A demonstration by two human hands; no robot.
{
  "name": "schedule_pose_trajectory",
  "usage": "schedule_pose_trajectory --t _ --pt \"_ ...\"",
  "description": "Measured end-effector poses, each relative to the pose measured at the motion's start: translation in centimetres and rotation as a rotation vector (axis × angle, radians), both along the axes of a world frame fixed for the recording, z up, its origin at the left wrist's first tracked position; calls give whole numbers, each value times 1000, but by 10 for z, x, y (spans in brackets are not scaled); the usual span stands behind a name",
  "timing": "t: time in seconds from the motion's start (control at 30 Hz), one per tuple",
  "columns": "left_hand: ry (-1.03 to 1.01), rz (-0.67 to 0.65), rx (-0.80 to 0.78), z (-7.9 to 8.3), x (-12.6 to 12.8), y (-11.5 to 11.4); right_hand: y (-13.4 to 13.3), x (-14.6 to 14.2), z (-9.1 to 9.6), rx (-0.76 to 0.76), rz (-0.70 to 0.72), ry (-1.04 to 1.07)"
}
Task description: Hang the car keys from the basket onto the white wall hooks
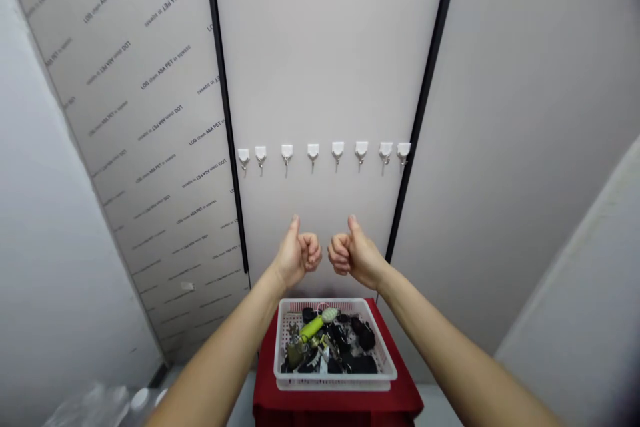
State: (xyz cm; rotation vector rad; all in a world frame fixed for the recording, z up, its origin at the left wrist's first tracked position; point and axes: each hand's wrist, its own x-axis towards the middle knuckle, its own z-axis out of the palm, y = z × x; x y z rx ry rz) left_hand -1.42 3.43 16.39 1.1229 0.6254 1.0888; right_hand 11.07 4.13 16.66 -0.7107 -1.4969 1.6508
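My left hand (299, 253) and my right hand (353, 255) are raised side by side in front of the wall, each curled into a fist with the thumb pointing up. Neither holds anything. Above them a row of several white wall hooks (313, 151) hangs bare on the pale panel. Below my forearms a white plastic basket (336, 380) sits on a red-covered stand (340, 407). The basket holds several dark keys and key fobs, with a lime green fob (313, 327) on top.
Black vertical strips (225, 113) divide the wall into panels; the left panel carries printed protective film. Crumpled clear plastic (100, 407) lies on the floor at lower left. A pale slanted surface (590, 307) closes in at right.
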Motion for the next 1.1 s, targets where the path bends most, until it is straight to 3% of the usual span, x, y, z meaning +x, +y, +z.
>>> schedule_pose_trajectory --t 0.07,0.17,0.3,0.57,1.1 --pt "1 -79 47 17 -1 -2 1 -4 9 -36 88 72" --pt "69 -90 58 25 -1 -4 1 -5 11 -64 94 77" --pt "134 -71 47 16 -2 -4 0 -7 5 -90 68 35" --pt "67 -42 12 -4 -9 -2 0 -17 -6 -157 47 -25" --pt "98 -17 -22 -12 -14 -4 1 -22 -14 -160 65 -69"
